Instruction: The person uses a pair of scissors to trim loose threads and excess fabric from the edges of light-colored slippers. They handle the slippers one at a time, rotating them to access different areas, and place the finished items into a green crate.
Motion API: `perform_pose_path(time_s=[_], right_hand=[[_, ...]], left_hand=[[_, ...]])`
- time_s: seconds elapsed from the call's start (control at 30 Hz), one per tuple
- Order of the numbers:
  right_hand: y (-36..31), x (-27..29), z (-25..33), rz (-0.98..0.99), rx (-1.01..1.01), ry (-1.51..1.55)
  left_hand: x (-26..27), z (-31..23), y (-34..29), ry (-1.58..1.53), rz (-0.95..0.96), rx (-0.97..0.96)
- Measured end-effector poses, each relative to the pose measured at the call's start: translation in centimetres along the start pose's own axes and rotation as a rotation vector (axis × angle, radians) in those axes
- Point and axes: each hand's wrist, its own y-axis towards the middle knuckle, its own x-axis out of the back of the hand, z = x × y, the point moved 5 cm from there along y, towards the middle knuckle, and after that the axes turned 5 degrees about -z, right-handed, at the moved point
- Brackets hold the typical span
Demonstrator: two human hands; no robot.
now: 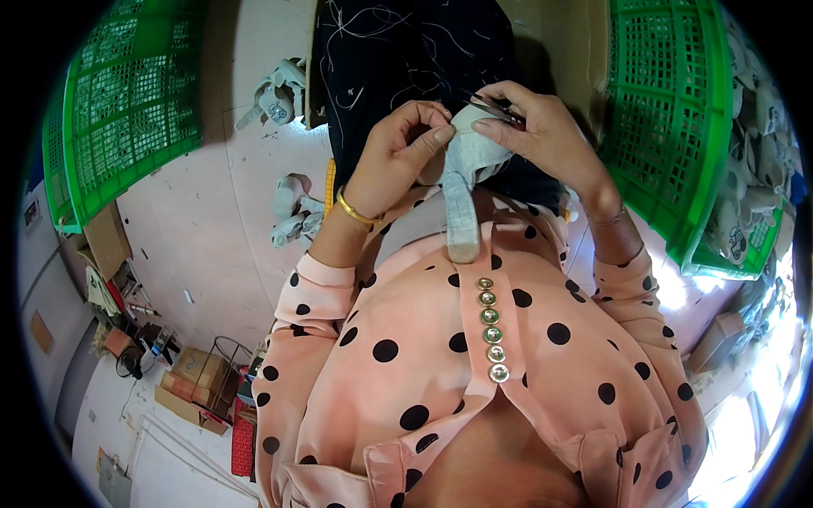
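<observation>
Above my lap I hold a pale grey-white shoe upper (478, 146), with its strap (461, 216) hanging down toward my shirt. My left hand (398, 148) is closed, its thumb and forefinger pinching the upper's left edge. My right hand (546, 135) is closed around small dark thread snips (500, 110), their blades lying across the top of the upper. The right thumb also rests near the upper's edge. Fingers hide part of the upper and the handles of the snips.
Green plastic crates stand at the left (140, 102) and right (669, 110); pale shoe uppers (745, 195) fill another crate at far right. More uppers (284, 93) lie left of my legs. Loose threads (364, 25) cling to my dark trousers. Cardboard boxes (199, 377) sit lower left.
</observation>
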Motion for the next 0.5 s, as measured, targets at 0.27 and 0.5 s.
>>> perform_pose_path(time_s=[0.27,0.5], right_hand=[[-0.1,0.1,-0.8,-0.081,0.023,0.002],[0.0,-0.1,-0.3,-0.085,0.021,-0.026]], left_hand=[[-0.3,0.1,-0.8,-0.241,-0.089,0.100],[-0.2,0.6,-0.2,0.118,-0.182,-0.200]])
